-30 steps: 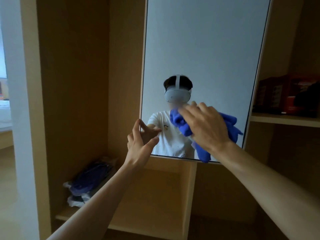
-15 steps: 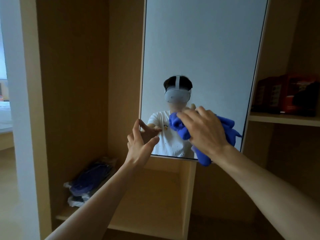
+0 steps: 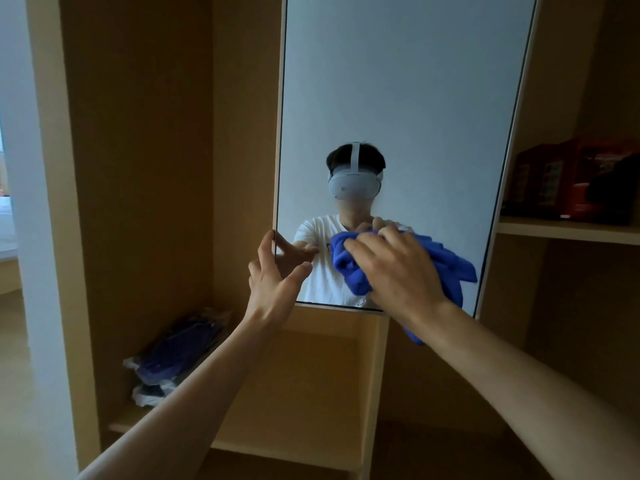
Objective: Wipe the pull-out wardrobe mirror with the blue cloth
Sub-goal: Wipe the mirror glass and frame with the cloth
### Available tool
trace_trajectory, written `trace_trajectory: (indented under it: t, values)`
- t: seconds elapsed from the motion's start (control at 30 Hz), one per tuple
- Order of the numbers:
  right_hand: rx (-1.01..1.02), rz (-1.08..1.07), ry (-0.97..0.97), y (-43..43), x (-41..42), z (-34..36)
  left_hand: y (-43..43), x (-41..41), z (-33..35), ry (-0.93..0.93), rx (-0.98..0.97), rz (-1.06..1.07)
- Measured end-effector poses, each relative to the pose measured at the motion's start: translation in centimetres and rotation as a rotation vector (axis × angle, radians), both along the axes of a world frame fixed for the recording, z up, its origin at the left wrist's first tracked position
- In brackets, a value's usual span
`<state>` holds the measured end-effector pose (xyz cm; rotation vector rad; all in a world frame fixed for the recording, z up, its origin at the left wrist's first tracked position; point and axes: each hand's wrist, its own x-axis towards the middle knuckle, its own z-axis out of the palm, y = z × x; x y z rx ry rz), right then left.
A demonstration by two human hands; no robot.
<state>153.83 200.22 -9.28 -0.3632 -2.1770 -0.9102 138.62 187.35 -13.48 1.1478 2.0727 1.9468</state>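
The tall pull-out mirror (image 3: 398, 98) stands out from the wooden wardrobe and fills the upper middle of the head view. My right hand (image 3: 394, 268) presses the bunched blue cloth (image 3: 450, 268) flat against the glass near the mirror's lower right corner; a fold of cloth hangs below the bottom edge. My left hand (image 3: 277, 275) is at the mirror's lower left edge, thumb on the frame's side and fingers spread in front of the glass. A person with a white headset shows in the reflection.
Light wooden wardrobe panels (image 3: 138, 168) flank the mirror. A plastic-wrapped dark blue bundle (image 3: 173, 355) lies on the low shelf at the left. Dark red boxes (image 3: 571, 181) stand on a shelf at the right. An open wooden box compartment (image 3: 332, 375) sits below the mirror.
My right hand has slid the cloth slightly left and down along the lower glass. My left hand has stayed at the mirror's left edge.
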Motion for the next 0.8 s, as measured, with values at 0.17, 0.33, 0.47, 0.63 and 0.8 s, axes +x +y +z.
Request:
trace_trajectory:
  t: [0.17, 0.33, 0.47, 0.63, 0.8]
  values:
    - [-0.037, 0.051, -0.054, 0.0, 0.6, -1.7, -0.1, 0.3, 0.0, 0.0, -0.026, -0.004]
    - [-0.105, 0.004, 0.065, 1.4, 2.9, -0.5, -0.1, 0.3, -0.1, 0.013, -0.068, -0.018]
    - [-0.138, -0.028, 0.232, 3.3, 5.9, 1.9, 0.2, 0.4, -0.5, 0.032, -0.084, -0.017]
    - [-0.108, -0.05, 0.277, 5.5, 7.8, 4.5, 0.9, 0.0, -1.0, 0.055, -0.076, 0.0]
    - [-0.065, -0.028, 0.107, 5.6, 8.2, -0.8, 1.2, -0.5, -1.6, 0.073, -0.062, 0.023]
